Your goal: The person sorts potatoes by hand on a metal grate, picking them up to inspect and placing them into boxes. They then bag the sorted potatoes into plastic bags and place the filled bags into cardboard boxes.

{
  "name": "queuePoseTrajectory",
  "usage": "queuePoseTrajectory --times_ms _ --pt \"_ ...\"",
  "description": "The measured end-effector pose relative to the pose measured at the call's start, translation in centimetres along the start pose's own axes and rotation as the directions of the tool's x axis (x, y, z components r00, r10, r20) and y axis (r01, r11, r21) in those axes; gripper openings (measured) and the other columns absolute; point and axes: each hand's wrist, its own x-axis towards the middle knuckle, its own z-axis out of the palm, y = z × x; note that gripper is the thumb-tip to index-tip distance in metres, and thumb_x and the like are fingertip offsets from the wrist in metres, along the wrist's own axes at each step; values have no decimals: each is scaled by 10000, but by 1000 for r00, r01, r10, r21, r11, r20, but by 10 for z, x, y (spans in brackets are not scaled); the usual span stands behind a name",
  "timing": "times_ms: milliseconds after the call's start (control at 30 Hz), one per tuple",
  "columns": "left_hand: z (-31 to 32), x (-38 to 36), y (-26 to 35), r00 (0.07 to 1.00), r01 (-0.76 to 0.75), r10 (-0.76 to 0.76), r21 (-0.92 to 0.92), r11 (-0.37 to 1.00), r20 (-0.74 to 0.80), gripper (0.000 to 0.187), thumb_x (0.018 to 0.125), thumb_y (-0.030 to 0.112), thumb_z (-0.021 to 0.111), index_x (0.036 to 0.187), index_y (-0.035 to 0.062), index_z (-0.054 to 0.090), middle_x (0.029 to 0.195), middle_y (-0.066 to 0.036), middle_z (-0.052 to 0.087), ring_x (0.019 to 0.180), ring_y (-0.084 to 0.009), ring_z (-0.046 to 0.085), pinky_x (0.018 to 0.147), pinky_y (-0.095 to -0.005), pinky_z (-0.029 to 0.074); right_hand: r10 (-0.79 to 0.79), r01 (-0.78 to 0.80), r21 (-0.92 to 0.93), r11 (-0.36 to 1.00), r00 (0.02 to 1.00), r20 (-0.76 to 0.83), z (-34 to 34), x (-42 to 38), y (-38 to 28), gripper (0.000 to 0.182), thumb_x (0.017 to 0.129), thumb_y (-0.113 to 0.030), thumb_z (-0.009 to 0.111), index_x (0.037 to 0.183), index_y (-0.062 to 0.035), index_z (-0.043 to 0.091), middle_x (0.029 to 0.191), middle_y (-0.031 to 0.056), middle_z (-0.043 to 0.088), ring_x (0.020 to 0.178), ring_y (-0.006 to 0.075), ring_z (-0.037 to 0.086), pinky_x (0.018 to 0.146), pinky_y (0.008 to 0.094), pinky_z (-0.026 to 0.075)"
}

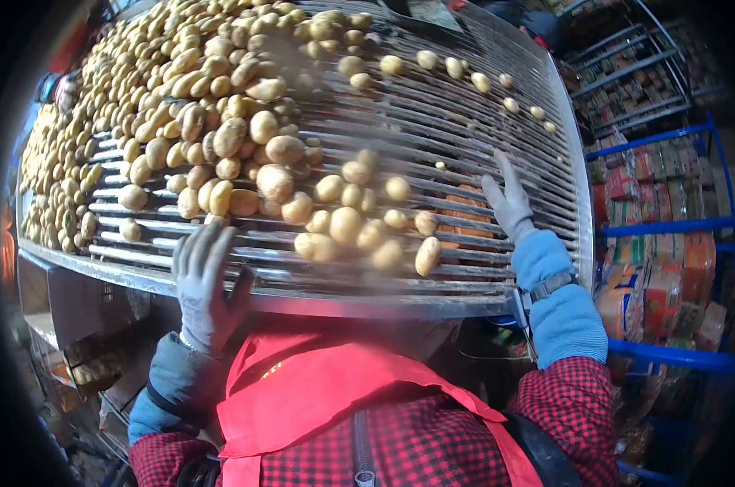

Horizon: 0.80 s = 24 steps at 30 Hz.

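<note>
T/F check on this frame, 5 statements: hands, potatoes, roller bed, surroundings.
1. Both hands wear light grey gloves. True: the left hand and the right hand are both gloved.
2. The right hand grips a potato. False: it lies flat and open on the roller bed, holding nothing.
3. The potatoes are piled most thickly on the left side of the bed. True: the right side carries only a few scattered ones.
4. The left hand is closed in a fist. False: its fingers are spread open at the near edge of the bed.
5. The person wears a green vest. False: the vest is red, over a red checked shirt.
</note>
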Motion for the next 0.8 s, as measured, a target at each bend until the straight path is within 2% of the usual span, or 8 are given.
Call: queuePoseTrajectory --times_ms 167,400,433,533,600,667,733,800 --pt "24 59 60 835 -471 480 -103 876 269 686 732 296 805 1388 239 614 1457 -158 537 1377 -398 474 1153 -630 335 -100 174 -356 918 971 219 4 -81 27 856 870 -490 730 1578 -161 380 1595 184 402 1501 408 325 1258 521 239" --pt "129 96 72 473 -879 868 13 477 152 459 854 386 624 1270 201 677 1347 -107 546 1406 -355 415 1206 -646 270 -397 489 -200 849 840 369 61 -78 -60 1096 654 -481 843 1568 -97 376 1605 284 308 1506 508 245 1246 602 199" --pt "104 105 69 448 -847 870 -215 487 204 490 848 407 624 1310 244 658 1410 -127 504 1417 -377 401 1168 -685 301 -407 518 -230 824 823 395 74 -73 -64 1103 642 -499 856 1564 -121 385 1593 279 317 1491 510 261 1243 598 211" --pt "112 97 53 722 -583 678 -405 704 139 537 798 394 695 1329 340 638 1460 -162 462 1373 -418 444 1047 -749 360 -529 574 -99 813 799 287 102 -59 -77 1076 656 -513 869 1563 -168 403 1584 275 309 1468 507 284 1226 599 244" --pt "99 96 29 632 -658 686 -217 721 361 518 945 438 621 1412 215 587 1578 -124 426 1503 -292 360 1186 -711 233 -616 625 5 780 766 183 125 -46 -86 1037 654 -493 875 1545 -189 440 1577 275 306 1438 507 315 1206 606 275" --pt "77 104 10 602 -771 736 -17 637 309 319 909 431 651 1160 255 743 1533 -125 472 1452 -276 422 1158 -738 263 -609 619 -9 785 775 166 134 -31 -121 1052 608 -398 884 1537 -171 446 1593 273 295 1436 507 323 1209 590 290" --pt "83 108 -16 728 -618 632 -145 773 264 401 837 391 664 1206 247 720 1531 -138 476 1428 -297 451 1169 -696 295 -504 507 27 861 845 177 150 0 -151 1068 569 -255 848 1547 -169 427 1611 280 281 1459 514 300 1224 569 287" --pt "82 119 -39 676 -736 689 215 641 260 434 828 365 640 1232 218 704 1532 -151 473 1448 -299 435 1205 -644 291 -593 593 25 805 804 47 181 38 -159 1117 557 -171 818 1580 -186 370 1604 285 290 1470 517 284 1232 561 280"
